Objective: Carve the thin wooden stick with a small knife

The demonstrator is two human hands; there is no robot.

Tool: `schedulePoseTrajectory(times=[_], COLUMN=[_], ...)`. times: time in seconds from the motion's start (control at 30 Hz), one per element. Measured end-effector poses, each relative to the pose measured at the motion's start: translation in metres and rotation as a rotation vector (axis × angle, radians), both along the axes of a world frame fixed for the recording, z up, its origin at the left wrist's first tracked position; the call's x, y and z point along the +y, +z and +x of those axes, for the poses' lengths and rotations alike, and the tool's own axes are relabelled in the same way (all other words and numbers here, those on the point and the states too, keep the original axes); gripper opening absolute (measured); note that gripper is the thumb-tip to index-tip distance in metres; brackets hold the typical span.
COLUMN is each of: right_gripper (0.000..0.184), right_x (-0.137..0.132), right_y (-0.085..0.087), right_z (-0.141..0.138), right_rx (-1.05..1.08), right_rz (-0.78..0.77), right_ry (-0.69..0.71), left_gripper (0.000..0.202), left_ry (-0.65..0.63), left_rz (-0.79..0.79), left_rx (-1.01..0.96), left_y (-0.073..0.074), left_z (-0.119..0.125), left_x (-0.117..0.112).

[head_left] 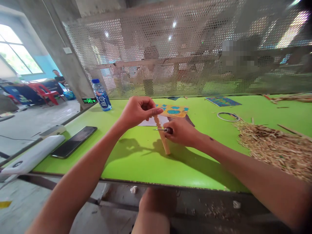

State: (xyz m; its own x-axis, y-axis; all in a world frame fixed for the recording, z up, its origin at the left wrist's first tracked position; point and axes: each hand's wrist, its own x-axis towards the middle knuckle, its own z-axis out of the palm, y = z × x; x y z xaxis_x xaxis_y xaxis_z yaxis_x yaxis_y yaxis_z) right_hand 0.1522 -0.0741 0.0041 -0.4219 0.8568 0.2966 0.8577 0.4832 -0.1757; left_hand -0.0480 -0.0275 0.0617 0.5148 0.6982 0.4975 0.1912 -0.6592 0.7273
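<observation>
My left hand (138, 110) is closed round the top of a thin wooden stick (162, 136), which stands tilted with its lower end on the green table (136, 159). My right hand (181, 131) grips a small dark-handled tool (163, 130); its metal tip points left and touches the stick about halfway up. Just behind my hands lie a white sheet and a yellow card with blue shapes (173, 110).
A black phone (74, 141) and a white device (31, 156) lie at the left edge. A water bottle (101, 95) stands at the back left. Wood shavings (275, 148) are heaped on the right, near a ring (227, 116). Other people sit behind a perforated screen (185, 52).
</observation>
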Motion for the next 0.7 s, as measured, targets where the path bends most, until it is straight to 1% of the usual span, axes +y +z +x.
schedulePoseTrajectory(times=[0.1,0.23,0.47,0.57,0.7], right_gripper=[0.021,0.023,0.023,0.024,0.026], right_x=[0.0014,0.0024,0.0062,0.0066,0.0055], right_y=[-0.0008,-0.0013,-0.002,-0.0021,-0.0022], right_z=[0.0008,0.0015,0.007,0.0072,0.0051], right_rx=[0.032,0.047,0.107,0.095,0.082], right_rz=[0.022,0.025,0.058,0.046,0.032], right_ry=[-0.031,-0.049,-0.035,-0.041,-0.053], left_gripper=[0.036,0.036,0.037,0.037,0.036], left_ry=[0.037,0.052,0.078,0.083,0.057], left_rz=[0.029,0.04,0.028,0.024,0.025], left_rx=[0.002,0.0,-0.008,-0.021,-0.048], left_y=[-0.0012,-0.0033,0.0003,0.0002,-0.0013], left_z=[0.0003,0.0013,-0.0029,-0.0034,-0.0016], left_x=[0.0014,0.0032,0.0059,0.0069,0.0062])
